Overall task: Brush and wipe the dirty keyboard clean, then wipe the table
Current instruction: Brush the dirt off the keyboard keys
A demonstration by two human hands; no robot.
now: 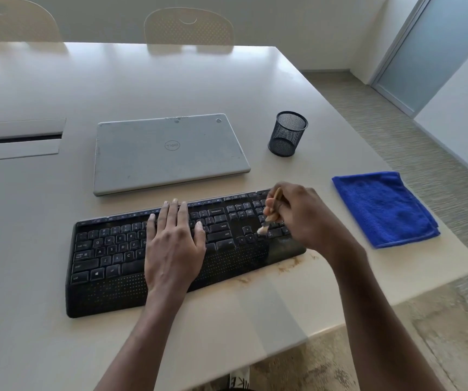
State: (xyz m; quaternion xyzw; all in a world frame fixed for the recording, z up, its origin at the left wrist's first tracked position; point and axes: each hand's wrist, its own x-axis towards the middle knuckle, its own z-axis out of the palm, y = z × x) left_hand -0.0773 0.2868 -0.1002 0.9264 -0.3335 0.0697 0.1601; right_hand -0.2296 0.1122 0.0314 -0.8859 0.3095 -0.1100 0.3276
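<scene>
The table (29,221) carries the black keyboard (108,266) near its front edge, and the folded blue cloth (382,207) lies well apart at the right, close to the corner. The left hand (173,249) presses flat on the middle keys with straight fingers. The right hand (303,218) grips a small brush (272,213), its fingers curled round the handle and the bristles touching the arrow keys. Brown dirt (292,265) lies on the table just beside the right front corner of the keyboard.

I think the main risk is that hard strokes throw dirt toward the cloth or off the edge. Also the right forearm passes over the dirt and could smear it. The pressing left hand may push crumbs deeper between the keys.
</scene>
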